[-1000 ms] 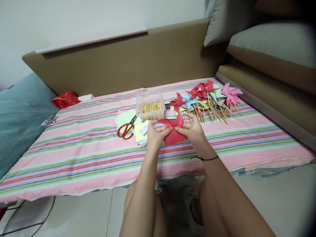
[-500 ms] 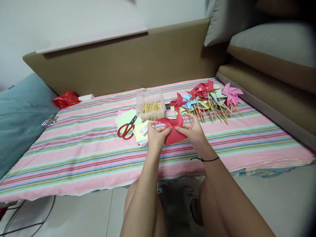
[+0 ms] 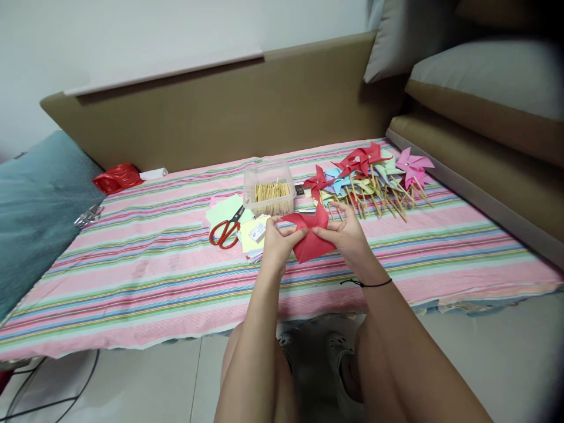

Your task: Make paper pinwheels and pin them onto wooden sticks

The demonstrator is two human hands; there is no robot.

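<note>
Between my two hands is a red paper pinwheel (image 3: 312,251), partly folded, its points curled in toward the middle. My left hand (image 3: 281,239) is closed on its left side, thumb pressing near the centre. From the right, my right hand (image 3: 348,235) pinches it, its thumb also near the centre. The paper is held above the striped cloth. Just left of my left hand lie a stack of coloured paper squares (image 3: 249,251) and red-handled scissors (image 3: 225,234). Beyond my hands stands a clear plastic box (image 3: 269,169) of wooden sticks (image 3: 274,191).
Finished pinwheels on sticks (image 3: 361,158) lie in a pile at the back right. A red plastic bag (image 3: 118,178) and a white roll (image 3: 154,173) are at the back left. Cushions (image 3: 489,76) rise on the right, and a blue cushion (image 3: 44,205) on the left.
The red paper has shifted slightly down in my hands, and its upper point sits a little lower. Both hands keep their grip; my left hand has moved only slightly.
</note>
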